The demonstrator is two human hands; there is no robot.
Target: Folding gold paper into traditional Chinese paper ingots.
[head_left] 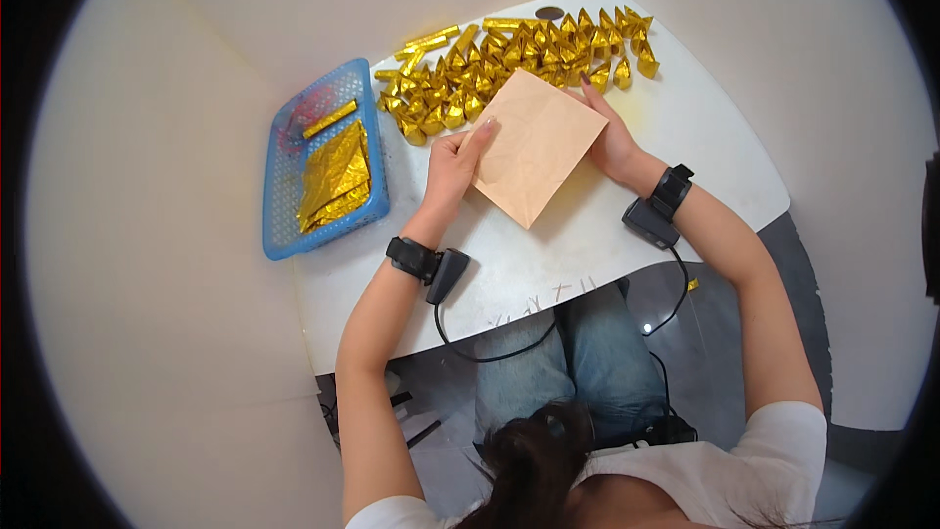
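Note:
A tan, roughly square sheet of paper [534,142] is held up over the white table, one corner pointing toward me. My left hand [458,165] pinches its left edge, the thumb lying on top and the fingers hidden underneath. On the opposite side my right hand [615,142] grips the right edge; a fingertip shows beyond the far edge, while the other fingers are partly behind the sheet. Just past the paper, many folded gold foil pieces [473,78] with pointed tips stand crowded together. Several rolled gold foil strips [431,39] lie behind and left of them.
At the left edge of the table [392,294] stands a blue plastic basket [277,186] holding flat gold foil sheets [333,176] and one gold roll [330,120]. White walls close in on both sides. Black cables [490,360] hang from the wrist devices past the table's front edge.

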